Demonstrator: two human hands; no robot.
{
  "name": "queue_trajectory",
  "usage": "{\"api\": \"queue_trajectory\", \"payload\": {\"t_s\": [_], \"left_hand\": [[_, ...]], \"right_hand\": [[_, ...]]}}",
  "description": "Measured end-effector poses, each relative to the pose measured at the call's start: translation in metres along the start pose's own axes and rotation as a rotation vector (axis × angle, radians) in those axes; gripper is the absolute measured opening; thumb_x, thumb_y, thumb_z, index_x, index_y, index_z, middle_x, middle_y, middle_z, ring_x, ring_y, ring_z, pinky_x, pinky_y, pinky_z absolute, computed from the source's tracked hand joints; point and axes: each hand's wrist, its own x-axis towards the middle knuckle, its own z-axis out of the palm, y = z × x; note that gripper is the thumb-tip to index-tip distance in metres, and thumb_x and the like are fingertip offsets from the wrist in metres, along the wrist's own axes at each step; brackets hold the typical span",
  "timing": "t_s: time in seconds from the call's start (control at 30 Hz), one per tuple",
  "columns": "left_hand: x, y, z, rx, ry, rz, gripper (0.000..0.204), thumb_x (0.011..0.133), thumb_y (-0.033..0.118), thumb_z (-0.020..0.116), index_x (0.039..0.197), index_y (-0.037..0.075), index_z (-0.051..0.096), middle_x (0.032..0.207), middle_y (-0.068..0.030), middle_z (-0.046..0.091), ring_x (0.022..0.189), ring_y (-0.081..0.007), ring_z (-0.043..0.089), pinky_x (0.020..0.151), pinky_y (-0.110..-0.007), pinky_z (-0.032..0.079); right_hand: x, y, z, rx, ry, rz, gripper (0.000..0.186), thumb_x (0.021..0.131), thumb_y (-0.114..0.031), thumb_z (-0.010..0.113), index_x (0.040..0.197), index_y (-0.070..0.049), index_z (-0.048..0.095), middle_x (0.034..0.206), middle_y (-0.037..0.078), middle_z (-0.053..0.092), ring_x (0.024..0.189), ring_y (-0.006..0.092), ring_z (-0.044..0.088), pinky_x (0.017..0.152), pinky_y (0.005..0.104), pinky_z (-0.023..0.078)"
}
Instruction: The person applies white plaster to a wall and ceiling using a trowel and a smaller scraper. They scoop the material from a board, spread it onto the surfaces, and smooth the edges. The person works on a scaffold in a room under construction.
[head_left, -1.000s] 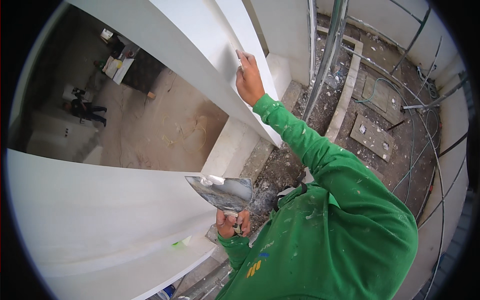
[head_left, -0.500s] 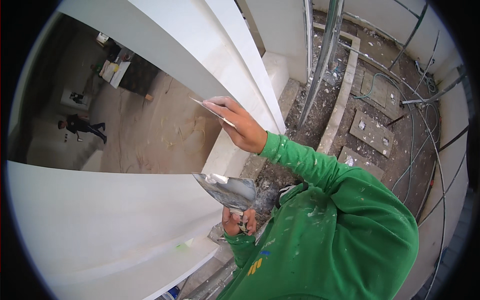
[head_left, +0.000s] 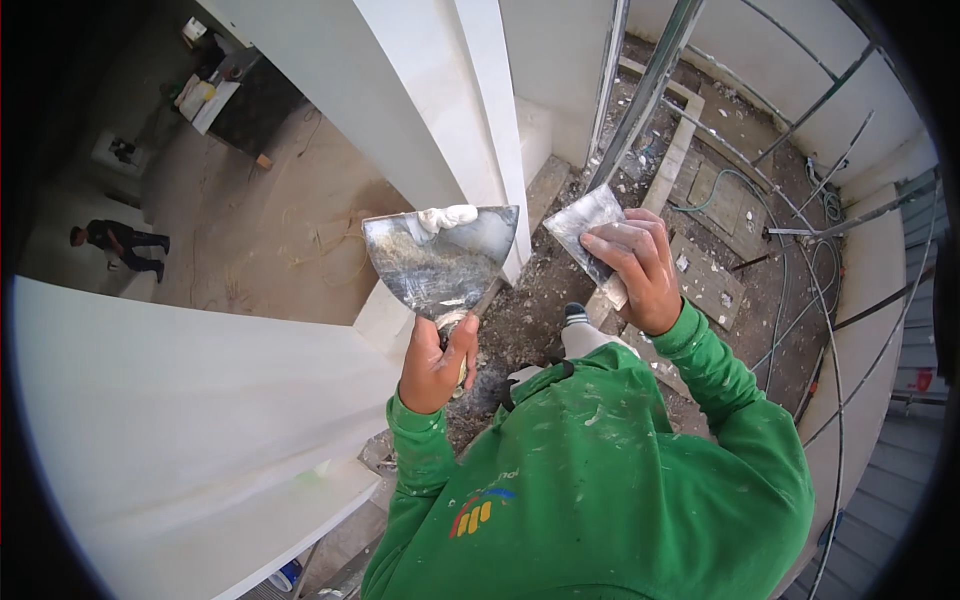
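My left hand (head_left: pixel 432 368) is closed round the handle of a wide putty knife (head_left: pixel 438 268), its grey, smeared blade spread out flat in front of me. A lump of white putty (head_left: pixel 447 217) sits along the blade's far edge. To the right, my right hand (head_left: pixel 643 268) grips a small flat rectangular spreader (head_left: pixel 584 225), with fingers pressed on its face. White residue coats the spreader and my fingers. The two tools are apart, with neither touching the wall.
White wall surfaces (head_left: pixel 200 430) and a white column edge (head_left: pixel 440 90) border an opening at left. Inside, a person (head_left: pixel 125 243) walks near a table (head_left: pixel 255 105). At right are a metal post (head_left: pixel 650 85), boards (head_left: pixel 705 280), hoses and bars over debris-strewn ground.
My right hand has swung away from the opening to the right, turning the spreader's face up. My left hand has lifted the putty knife forward; the putty lump now looks larger.
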Motion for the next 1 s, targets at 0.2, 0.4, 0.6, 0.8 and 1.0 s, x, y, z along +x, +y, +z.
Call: {"api": "queue_trajectory", "payload": {"t_s": [0.2, 0.4, 0.6, 0.8, 1.0], "left_hand": [[0.021, -0.051, 0.035, 0.702, -0.116, 0.527, 0.037, 0.093, 0.018, 0.053, 0.12, -0.005, 0.042, 0.087, -0.0218, 0.06, 0.07, -0.038, 0.058, 0.063, -0.043, 0.048], [0.038, -0.106, 0.015, 0.599, -0.569, -0.005, 0.033, 0.095, 0.026, 0.052, 0.112, -0.002, 0.045, 0.088, -0.0151, 0.06, 0.067, -0.0296, 0.059, 0.062, -0.038, 0.047], [0.059, -0.041, 0.039, -0.03, -1.087, -0.344, 0.032, 0.097, 0.033, 0.052, 0.09, 0.002, 0.045, 0.064, -0.0032, 0.053, 0.045, -0.0092, 0.049, 0.04, -0.025, 0.039], [0.067, -0.036, 0.048, -0.235, -1.052, -0.198, 0.029, 0.097, 0.026, 0.051, 0.108, -0.001, 0.046, 0.066, -0.0041, 0.053, 0.046, -0.0095, 0.047, 0.04, -0.024, 0.037], [0.073, -0.024, 0.058, -0.267, -0.579, -0.137, 0.034, 0.096, 0.017, 0.051, 0.122, 0.0, 0.037, 0.08, -0.0091, 0.052, 0.054, -0.0112, 0.049, 0.039, -0.024, 0.042]], "right_hand": [[-0.004, -0.009, 0.011, -0.248, -0.052, -0.231, 0.04, 0.075, -0.022, 0.062, 0.116, -0.024, 0.065, 0.112, -0.008, 0.056, 0.102, 0.0103, 0.053, 0.099, 0.044, 0.032], [0.013, 0.016, -0.067, 0.094, 0.07, -0.166, 0.033, 0.077, -0.02, 0.07, 0.108, -0.011, 0.063, 0.096, 0.001, 0.063, 0.086, 0.0141, 0.061, 0.086, 0.0384, 0.048], [0.016, 0.038, -0.061, 0.873, 0.047, 0.684, 0.044, 0.083, -0.034, 0.071, 0.104, 0.001, 0.057, 0.088, 0.005, 0.063, 0.076, 0.0087, 0.06, 0.069, 0.0241, 0.05], [-0.032, 0.064, -0.064, 0.789, -0.536, 0.785, 0.043, 0.085, -0.033, 0.069, 0.109, 0.001, 0.057, 0.091, 0.004, 0.064, 0.08, 0.01, 0.057, 0.073, 0.0253, 0.046], [-0.064, 0.064, -0.08, 0.429, 0.365, 0.859, 0.032, 0.089, -0.018, 0.066, 0.113, 0.0, 0.055, 0.092, 0.006, 0.064, 0.079, 0.011, 0.057, 0.073, 0.0262, 0.047]]}}
